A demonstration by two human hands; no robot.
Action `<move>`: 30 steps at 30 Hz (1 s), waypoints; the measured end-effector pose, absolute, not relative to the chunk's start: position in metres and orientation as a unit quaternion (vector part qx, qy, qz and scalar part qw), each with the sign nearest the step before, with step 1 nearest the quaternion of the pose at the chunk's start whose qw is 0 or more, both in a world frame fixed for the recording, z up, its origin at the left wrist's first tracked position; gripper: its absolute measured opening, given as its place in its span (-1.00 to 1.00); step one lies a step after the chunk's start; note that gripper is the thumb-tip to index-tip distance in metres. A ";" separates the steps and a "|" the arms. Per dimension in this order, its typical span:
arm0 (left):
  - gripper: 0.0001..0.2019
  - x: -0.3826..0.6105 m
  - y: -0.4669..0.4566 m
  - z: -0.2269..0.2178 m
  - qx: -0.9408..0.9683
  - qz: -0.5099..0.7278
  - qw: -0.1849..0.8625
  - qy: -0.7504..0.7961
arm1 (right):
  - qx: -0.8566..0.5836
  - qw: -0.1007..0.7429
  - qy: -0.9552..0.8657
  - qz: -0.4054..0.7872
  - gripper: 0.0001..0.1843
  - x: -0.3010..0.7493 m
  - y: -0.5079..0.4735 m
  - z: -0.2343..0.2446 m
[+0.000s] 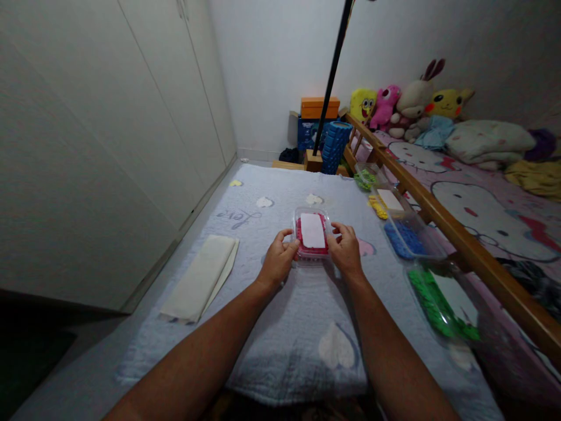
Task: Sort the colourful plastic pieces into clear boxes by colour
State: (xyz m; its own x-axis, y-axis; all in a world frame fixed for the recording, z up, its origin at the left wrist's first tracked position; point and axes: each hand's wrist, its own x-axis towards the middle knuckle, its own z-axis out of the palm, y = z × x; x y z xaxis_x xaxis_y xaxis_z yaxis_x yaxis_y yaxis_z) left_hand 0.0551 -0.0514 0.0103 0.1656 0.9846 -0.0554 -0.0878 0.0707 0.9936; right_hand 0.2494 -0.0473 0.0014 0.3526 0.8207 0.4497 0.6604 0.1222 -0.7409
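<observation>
Clear box (312, 251): a shallow see-through tub filled with red pieces, a white card (312, 230) on top. It sits flat on the pale blanket (280, 327), dead ahead of us at 12 o'clock, mid-mat.
Long axis: we read the box as running 12 to 6, short sides toward and away from us, long sides facing the hands.
Key relation: the box lies between the two hands, which meet it from opposite long sides. Neither hand is nearer; both are in contact.
Left hand (277, 260): at the box's 8 o'clock, fingers half curled, thumb up on the near left edge and fingertips pressed to the left wall. It grips nothing else.
Right hand (346, 251): at the box's 4 o'clock, likewise half curled, thumb and forefinger pinching the right rim. We cannot tell whether any fingers reach under the base.
Lift: the box looks to rest on the blanket, though the hands hide its near corners.
Folded cloth (199, 278): at 8 o'clock from the box, well apart, lying flat.
Other tubs: blue pieces (405, 238) at 3 o'clock, green pieces (438, 304) at 4 o'clock, yellow pieces (377, 206) at 2 o'clock, all lined along the wooden bed rail (460, 240).
Far end: plush toys (403, 102) at 1 o'clock on the bed.
</observation>
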 end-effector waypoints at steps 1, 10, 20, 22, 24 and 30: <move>-0.44 0.055 -0.051 0.010 0.496 0.466 0.581 0.447 | -0.658 0.497 -0.560 0.083 -0.61 0.250 -0.047 0.001; -0.41 0.057 -0.047 0.009 0.477 0.460 0.590 0.462 | -0.677 0.482 -0.544 0.118 -0.53 0.251 -0.046 0.001; -0.45 0.056 -0.046 0.009 0.500 0.453 0.575 0.463 | -0.708 0.413 -0.547 0.170 -0.41 0.248 -0.053 0.014; -0.46 0.057 -0.046 0.008 0.502 0.455 0.576 0.458 | -0.716 0.391 -0.549 0.179 -0.38 0.247 -0.054 0.016; -0.46 0.058 -0.046 0.007 0.505 0.457 0.575 0.454 | -0.724 0.372 -0.550 0.189 -0.37 0.246 -0.055 0.018; -0.45 0.062 -0.047 0.005 0.518 0.456 0.566 0.451 | -0.740 0.338 -0.552 0.184 -0.40 0.245 -0.055 0.020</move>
State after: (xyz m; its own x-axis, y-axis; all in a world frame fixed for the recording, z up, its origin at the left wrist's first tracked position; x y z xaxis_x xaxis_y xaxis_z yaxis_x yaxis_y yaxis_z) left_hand 0.0616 -0.0474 0.0052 0.1767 0.9835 -0.0384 -0.0490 0.0477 0.9977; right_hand 0.2446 -0.0547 0.0200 0.3231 0.9409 0.1018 0.6927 -0.1618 -0.7028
